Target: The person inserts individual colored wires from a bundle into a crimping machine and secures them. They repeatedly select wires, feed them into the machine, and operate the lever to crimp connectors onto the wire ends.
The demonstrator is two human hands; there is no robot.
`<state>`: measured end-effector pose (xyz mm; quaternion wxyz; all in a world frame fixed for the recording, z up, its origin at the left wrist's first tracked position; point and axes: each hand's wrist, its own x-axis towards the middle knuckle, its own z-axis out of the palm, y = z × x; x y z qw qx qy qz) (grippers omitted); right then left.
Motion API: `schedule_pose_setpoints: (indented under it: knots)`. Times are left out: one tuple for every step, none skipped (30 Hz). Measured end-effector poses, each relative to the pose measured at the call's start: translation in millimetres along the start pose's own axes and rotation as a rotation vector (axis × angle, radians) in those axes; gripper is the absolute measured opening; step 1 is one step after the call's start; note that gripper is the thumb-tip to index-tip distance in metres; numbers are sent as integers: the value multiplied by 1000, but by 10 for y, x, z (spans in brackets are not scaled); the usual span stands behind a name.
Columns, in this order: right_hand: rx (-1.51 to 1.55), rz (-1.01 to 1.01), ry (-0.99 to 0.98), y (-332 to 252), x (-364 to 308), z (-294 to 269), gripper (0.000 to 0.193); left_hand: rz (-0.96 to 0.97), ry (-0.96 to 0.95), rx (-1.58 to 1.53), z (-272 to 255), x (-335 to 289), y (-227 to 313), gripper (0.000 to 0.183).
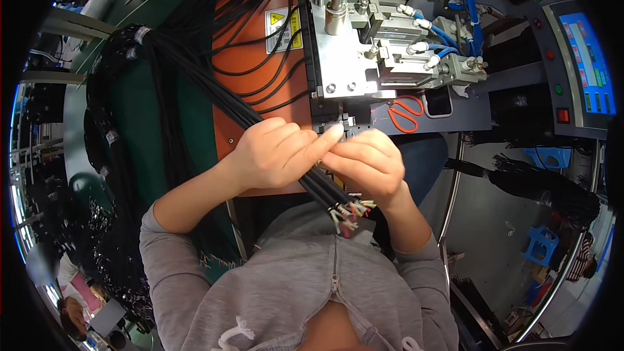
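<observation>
We stand at an orange bench (244, 101) under a metal press (364, 52). Our left hand (276, 153) grips the black cable bundle (195, 78); our right hand (364, 162) pinches it near the stripped ends (348, 213). It looks limp and light, best held just behind those ends.

Cables (195, 71): matt black rubbery sheath. Machine block (344, 58): bare brushed metal, w/ glossy blue plastic hoses (465, 0). Scissors (406, 114): shiny orange plastic handles. Sweater (292, 286): soft grey cloth.

Light: bright, even, from overhead.
Glare: on the metal press block (341, 65).
Edges: strong fisheye bending, black vignette.
Focus: centre sharp, rim soft.
</observation>
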<state>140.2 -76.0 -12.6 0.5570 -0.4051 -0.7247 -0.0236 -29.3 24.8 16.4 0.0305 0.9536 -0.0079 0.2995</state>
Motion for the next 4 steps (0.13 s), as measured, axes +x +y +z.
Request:
schedule_pose_setpoints:
  knots:
    - [-20,41,13,-22,-102,-71,23,29,4,9,36,-33,-15,42]
    - [3,107,58,-62,-204,-140,24,31,83,3,65,-27,-17,39]
    - [22,174,104,-115,-300,-214,26,15,111,8,77,-26,-13,37]
    - [18,174,101,-99,-312,-228,26,-1,138,12,64,-42,7,35]
